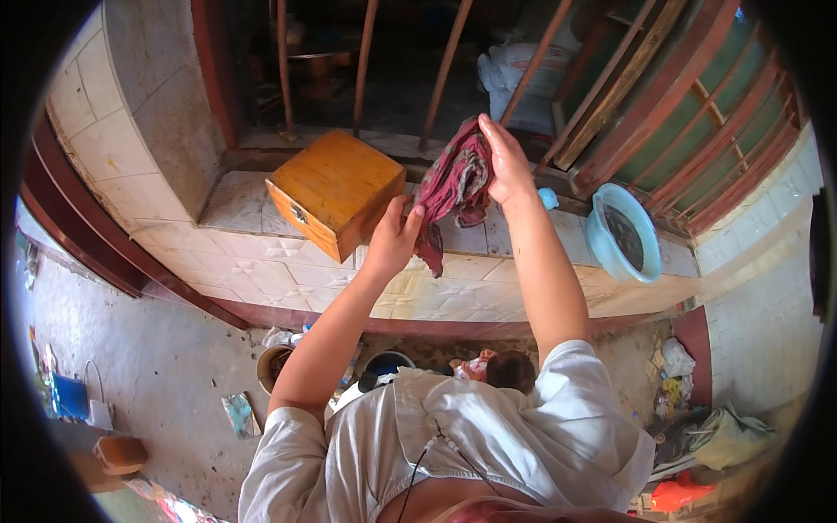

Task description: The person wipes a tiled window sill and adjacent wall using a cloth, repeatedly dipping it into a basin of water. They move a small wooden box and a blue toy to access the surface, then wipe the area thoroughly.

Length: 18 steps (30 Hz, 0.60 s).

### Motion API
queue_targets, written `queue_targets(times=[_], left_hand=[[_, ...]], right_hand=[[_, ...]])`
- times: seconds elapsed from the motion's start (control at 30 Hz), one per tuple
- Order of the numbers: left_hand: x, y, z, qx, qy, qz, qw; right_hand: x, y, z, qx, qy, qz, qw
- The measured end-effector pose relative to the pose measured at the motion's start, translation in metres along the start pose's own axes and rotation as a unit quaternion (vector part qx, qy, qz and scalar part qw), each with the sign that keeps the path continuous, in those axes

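Note:
A wet-looking dark red and grey cloth (pixel 456 175) is bunched between my two hands above the tiled window sill (pixel 239 202). My right hand (pixel 509 162), its skin shiny with wet, lies along the cloth's right side with the fingers straight and together. My left hand (pixel 394 236) has its thumb at the cloth's lower left edge, where a loose end hangs down. Its fingers are close to the right side of a varnished wooden box (pixel 337 186) with a metal clasp. Whether they touch the box I cannot tell. The box's lid is down.
Upright rusty bars (pixel 364 68) stand behind the sill. A light blue plastic basin (pixel 598 225) with dark water sits at the sill's right, near a small blue object (pixel 548 198). Below, a person's dark-haired head (pixel 510 371) shows near a bucket (pixel 271 366).

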<state>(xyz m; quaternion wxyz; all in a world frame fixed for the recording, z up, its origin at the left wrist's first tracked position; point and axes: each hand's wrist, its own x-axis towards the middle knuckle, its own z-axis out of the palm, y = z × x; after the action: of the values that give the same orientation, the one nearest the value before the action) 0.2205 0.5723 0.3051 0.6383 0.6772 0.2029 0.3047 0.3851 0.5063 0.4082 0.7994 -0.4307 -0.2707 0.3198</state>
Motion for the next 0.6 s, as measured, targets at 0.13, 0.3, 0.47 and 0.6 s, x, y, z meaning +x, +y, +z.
queue_targets(times=[0.13,0.3,0.47,0.6], left_hand=[[-0.009,0.006,-0.004,0.02,-0.056,0.026,0.998],[-0.006,-0.005,-0.004,-0.154,-0.142,0.036,0.977],[-0.01,0.029,0.008,-0.382,-0.115,-0.134,0.907],[-0.002,0.016,0.013,-0.43,-0.096,-0.098,0.892]], right_hand=[[-0.001,-0.02,-0.003,-0.038,-0.075,-0.011,0.996],[-0.003,-0.01,-0.017,-0.031,-0.094,0.007,0.995],[-0.015,0.009,-0.029,-0.078,-0.101,0.035,0.991],[-0.034,0.031,-0.04,-0.331,-0.08,-0.077,0.937]])
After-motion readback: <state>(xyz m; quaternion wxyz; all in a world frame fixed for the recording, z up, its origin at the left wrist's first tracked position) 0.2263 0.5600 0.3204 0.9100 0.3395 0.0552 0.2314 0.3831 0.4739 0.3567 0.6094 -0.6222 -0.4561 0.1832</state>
